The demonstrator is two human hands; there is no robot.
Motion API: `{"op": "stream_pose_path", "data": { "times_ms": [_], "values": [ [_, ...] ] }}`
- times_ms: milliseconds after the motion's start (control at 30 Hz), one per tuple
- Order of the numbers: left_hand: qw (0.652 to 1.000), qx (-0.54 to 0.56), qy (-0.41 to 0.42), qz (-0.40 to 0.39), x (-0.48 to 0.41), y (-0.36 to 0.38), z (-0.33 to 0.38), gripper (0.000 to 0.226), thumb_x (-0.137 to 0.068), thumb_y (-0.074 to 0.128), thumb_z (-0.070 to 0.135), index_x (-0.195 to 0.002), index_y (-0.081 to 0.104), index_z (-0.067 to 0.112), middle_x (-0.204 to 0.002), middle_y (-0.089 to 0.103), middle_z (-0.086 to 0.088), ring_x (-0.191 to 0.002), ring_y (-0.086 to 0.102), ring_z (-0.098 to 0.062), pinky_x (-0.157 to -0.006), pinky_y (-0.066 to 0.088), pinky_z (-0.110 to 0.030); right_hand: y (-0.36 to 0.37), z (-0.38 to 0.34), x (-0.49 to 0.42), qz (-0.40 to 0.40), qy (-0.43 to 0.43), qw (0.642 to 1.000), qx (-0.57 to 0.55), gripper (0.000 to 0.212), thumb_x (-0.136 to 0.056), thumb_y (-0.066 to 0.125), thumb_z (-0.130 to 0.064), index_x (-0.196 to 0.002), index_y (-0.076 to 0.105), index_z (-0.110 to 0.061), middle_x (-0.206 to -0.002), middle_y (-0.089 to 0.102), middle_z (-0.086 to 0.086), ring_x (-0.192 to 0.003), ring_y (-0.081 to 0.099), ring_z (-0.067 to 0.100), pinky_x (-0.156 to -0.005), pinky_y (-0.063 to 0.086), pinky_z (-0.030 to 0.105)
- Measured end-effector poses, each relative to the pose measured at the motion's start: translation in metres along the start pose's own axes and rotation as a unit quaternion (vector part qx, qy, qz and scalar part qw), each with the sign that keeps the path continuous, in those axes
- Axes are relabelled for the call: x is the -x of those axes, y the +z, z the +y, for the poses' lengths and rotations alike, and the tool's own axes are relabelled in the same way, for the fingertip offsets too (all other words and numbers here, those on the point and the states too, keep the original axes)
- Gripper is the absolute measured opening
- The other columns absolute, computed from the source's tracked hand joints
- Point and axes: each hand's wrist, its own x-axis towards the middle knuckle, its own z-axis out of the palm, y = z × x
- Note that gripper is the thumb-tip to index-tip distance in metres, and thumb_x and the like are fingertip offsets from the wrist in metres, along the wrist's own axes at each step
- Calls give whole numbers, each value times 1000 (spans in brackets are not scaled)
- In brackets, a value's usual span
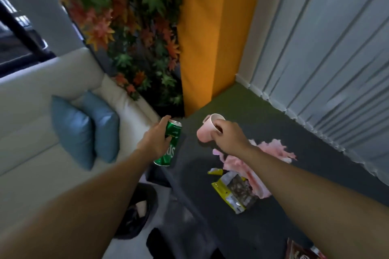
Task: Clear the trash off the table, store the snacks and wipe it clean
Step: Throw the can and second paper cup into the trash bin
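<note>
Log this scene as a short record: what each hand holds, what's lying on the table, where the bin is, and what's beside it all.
left hand: grips a green soda can, tilted, near the table's left edge
right hand: holds a pink cup at its rim, tilted
table: pink cloth, yellow snack bag, torn yellow wrapper piece, dark red packet at the near edge
bin: lined in black, on the floor left of the table
beside: white sofa with blue cushions

Brown packet (303, 251) cut by bottom edge; pink cloth (275, 151) partly under right forearm (294, 178).
</note>
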Motion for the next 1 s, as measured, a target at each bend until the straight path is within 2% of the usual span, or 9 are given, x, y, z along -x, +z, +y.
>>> {"op": "stream_pose_path", "data": {
  "times_ms": [100,233,400,533,733,833,1000],
  "values": [
    [999,19,-40,6,5,-8,-45,68,-92,59,10,-152,29,22,-134,51,-17,-121,53,-39,-100,42,-45,35,-33,-17,-30,-6,999,10,3,-88,57,-23,-90,57,-26,-85,62,4,-74,59,26,-55,48,36],
    [995,24,-97,19,16,-14,-105,68,-92,58,9,-152,29,22,-134,51,-18,-119,53,-41,-97,42,-45,89,-71,-40,-82,-36,996,19,10,-89,56,-25,-98,58,-24,-88,65,6,-76,61,27,-65,55,47],
    [984,50,-173,14,32,-11,-190,71,-88,60,8,-152,30,20,-134,50,-21,-120,52,-43,-99,44,-47,158,-117,-58,-123,-74,989,23,15,-92,56,-28,-102,62,-18,-94,69,11,-84,65,33,-70,55,43],
    [972,89,-216,12,43,1,-245,74,-85,59,1,-152,30,17,-137,49,-22,-123,51,-43,-102,43,-46,212,-142,-66,-153,-104,982,33,12,-92,58,-25,-94,58,-14,-87,67,15,-80,62,37,-65,51,43],
    [962,92,-259,-11,53,27,-301,77,-90,56,5,-156,21,23,-143,47,-18,-127,49,-43,-106,42,-51,280,-152,-71,-206,-95,972,54,4,-92,58,-21,-93,55,-18,-85,66,12,-79,60,36,-65,49,41],
    [954,95,-285,-21,55,49,-331,79,-89,54,4,-156,20,26,-144,46,-16,-128,47,-42,-106,42,-49,319,-148,-70,-240,-82,965,58,9,-90,57,-19,-96,52,-25,-85,65,12,-76,60,35,-63,48,40],
    [943,97,-315,-46,58,82,-366,78,-89,52,-1,-155,21,24,-145,44,-14,-132,45,-37,-106,37,-44,375,-130,-64,-283,-59,954,77,10,-91,55,-17,-98,58,-24,-89,65,12,-77,57,33,-62,43,34]
  ]
}}
